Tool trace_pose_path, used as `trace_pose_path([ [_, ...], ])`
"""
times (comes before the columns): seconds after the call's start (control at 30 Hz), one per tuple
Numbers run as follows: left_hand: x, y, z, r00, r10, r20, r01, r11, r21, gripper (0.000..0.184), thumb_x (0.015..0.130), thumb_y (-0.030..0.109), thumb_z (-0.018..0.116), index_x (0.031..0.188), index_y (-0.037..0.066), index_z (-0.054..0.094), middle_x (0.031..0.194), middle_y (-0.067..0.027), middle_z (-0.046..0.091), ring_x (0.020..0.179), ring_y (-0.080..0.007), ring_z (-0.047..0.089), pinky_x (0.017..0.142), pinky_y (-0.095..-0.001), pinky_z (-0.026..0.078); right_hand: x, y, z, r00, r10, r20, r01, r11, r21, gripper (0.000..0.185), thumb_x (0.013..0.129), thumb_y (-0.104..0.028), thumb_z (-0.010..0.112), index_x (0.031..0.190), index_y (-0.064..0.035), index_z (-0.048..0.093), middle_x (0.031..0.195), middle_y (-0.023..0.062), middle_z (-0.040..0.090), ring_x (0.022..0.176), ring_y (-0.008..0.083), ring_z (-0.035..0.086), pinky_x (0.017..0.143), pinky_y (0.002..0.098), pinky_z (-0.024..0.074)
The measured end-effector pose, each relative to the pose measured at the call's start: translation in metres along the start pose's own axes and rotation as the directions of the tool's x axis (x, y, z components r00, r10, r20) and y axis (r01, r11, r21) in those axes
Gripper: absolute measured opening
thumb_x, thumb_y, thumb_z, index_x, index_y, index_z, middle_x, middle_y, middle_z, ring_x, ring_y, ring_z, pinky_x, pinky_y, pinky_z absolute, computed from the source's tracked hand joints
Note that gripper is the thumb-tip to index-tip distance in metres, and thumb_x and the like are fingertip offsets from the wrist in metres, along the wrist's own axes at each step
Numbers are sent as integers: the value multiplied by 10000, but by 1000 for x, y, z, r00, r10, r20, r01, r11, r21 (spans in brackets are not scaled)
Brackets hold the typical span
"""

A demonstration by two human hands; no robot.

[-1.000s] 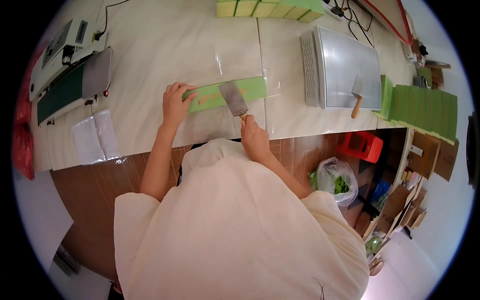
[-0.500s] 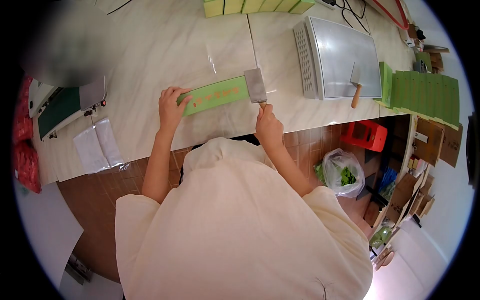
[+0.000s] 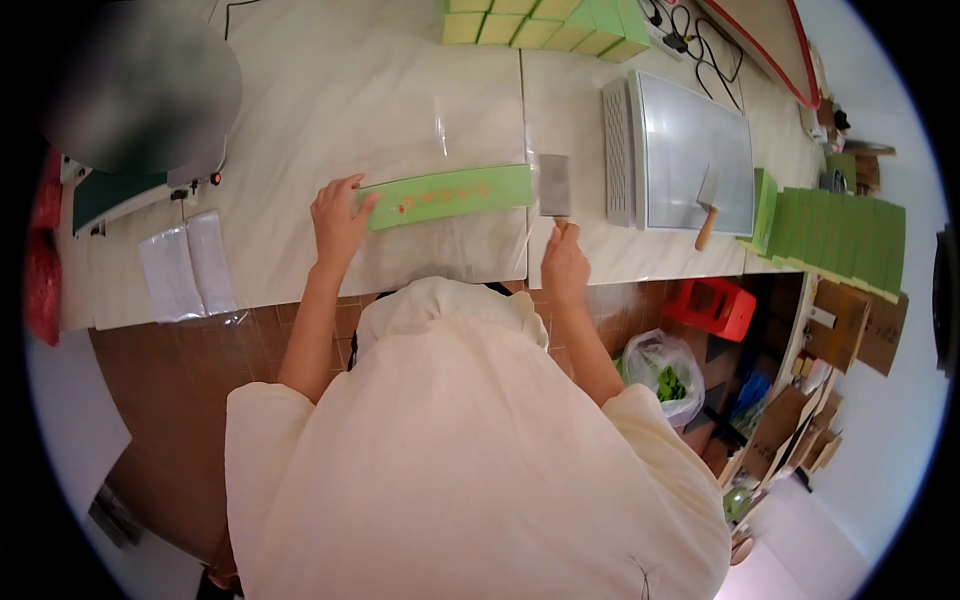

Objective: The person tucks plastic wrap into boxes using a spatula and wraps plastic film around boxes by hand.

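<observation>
Fingers (image 3: 350, 184) of the left hand (image 3: 338, 222) hold the green printed strip (image 3: 450, 197) by its left end on the table (image 3: 350, 100); it looks light, slick, bendable, best taken by its edges. Right of the strip, the right hand (image 3: 566, 268) clasps a scraper (image 3: 554, 185).

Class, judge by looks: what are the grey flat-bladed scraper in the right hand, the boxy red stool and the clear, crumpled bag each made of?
Grey flat-bladed scraper: blade probably steel, with a dull metallic sheen; tan handle perhaps wood.
Boxy red stool: likely moulded plastic, smooth and evenly coloured.
Clear, crumpled bag: thin, shiny plastic film, apparently; green leaves show through.
</observation>
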State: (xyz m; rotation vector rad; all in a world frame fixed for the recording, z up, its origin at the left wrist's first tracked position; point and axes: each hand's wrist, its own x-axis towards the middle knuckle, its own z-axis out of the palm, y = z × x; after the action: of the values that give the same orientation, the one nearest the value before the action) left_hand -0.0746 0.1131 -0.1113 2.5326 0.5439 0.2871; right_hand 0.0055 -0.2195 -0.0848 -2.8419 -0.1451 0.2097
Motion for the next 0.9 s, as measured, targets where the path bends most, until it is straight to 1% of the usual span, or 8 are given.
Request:
trace_pose_path([
  [0.17, -30, -38, 3, 954, -242, -178, 197, 952, -235, 416, 902, 304, 667, 1227, 56, 590, 1114, -81, 646, 1103, -207, 573, 932, -350, 439, 17, 16, -35, 994, -31, -109, 34, 999, 30, 265, 1032, -295, 397, 1129, -53, 440, 789, 229, 657, 703, 455, 624, 602, 535, 481],
  [0.23, -37, -58, 7, 881, -457, 123, 433, 674, -598, 381, 943, 304, 624, 1217, 40, 594, 1116, -70, 665, 1078, -176, 599, 955, -322, 438, 29, 12, -43, 979, -178, -100, 188, 976, 108, 252, 1029, -279, 418, 1145, -58, 452, 817, 216, 662, 723, 445, 627, 615, 516, 485],
  [0.27, -37, -59, 2, 873, -475, 112, 440, 667, -601, 381, 943, 304, 624, 1217, 40, 594, 1116, -70, 665, 1078, -176, 599, 955, -322, 438, 34, 5, -44, 947, -305, -105, 320, 927, 195, 243, 1025, -263, 439, 1162, -64, 463, 846, 203, 667, 743, 435, 630, 627, 497, 490],
  [0.33, -30, -46, -12, 783, -368, 501, 622, 469, -627, 354, 967, 298, 597, 1188, 22, 605, 1081, -53, 686, 1044, -158, 623, 954, -297, 438, 41, -21, -49, 889, -446, 102, 388, 854, 347, 162, 980, -186, 526, 1097, -76, 549, 937, 165, 661, 837, 393, 623, 695, 441, 494],
  [0.43, -27, -30, -16, 765, -348, 541, 643, 422, -639, 331, 985, 300, 568, 1126, 6, 626, 1037, -74, 698, 1042, -164, 639, 947, -290, 457, 51, -63, -38, 705, -677, 211, 568, 718, 402, 130, 938, -153, 571, 1035, -67, 582, 939, 153, 649, 866, 368, 613, 708, 432, 490],
  [0.5, -28, -36, -8, 786, -325, 526, 618, 377, -690, 328, 998, 311, 542, 1075, 6, 634, 1047, -69, 691, 1021, -153, 631, 933, -277, 454, 57, -87, -27, 450, -829, 332, 654, 559, 510, 106, 910, -130, 596, 997, -69, 596, 929, 129, 642, 866, 341, 607, 705, 426, 484],
  [0.6, -30, -40, -2, 803, -314, 506, 589, 286, -756, 347, 1014, 323, 512, 1040, 0, 635, 1053, -72, 683, 1021, -153, 632, 926, -270, 456, 63, -113, -16, 359, -871, 334, 732, 485, 479, 96, 911, -124, 596, 993, -73, 590, 901, 104, 638, 827, 329, 606, 673, 430, 477],
  [0.9, -25, -55, 6, 798, -319, 512, 602, 376, -704, 329, 1006, 298, 534, 1031, -18, 620, 1020, -91, 687, 1006, -173, 664, 887, -270, 486, 90, -136, -10, 396, -856, 333, 746, 512, 426, 88, 918, -147, 588, 971, -76, 584, 879, 85, 638, 795, 314, 610, 656, 416, 480],
])
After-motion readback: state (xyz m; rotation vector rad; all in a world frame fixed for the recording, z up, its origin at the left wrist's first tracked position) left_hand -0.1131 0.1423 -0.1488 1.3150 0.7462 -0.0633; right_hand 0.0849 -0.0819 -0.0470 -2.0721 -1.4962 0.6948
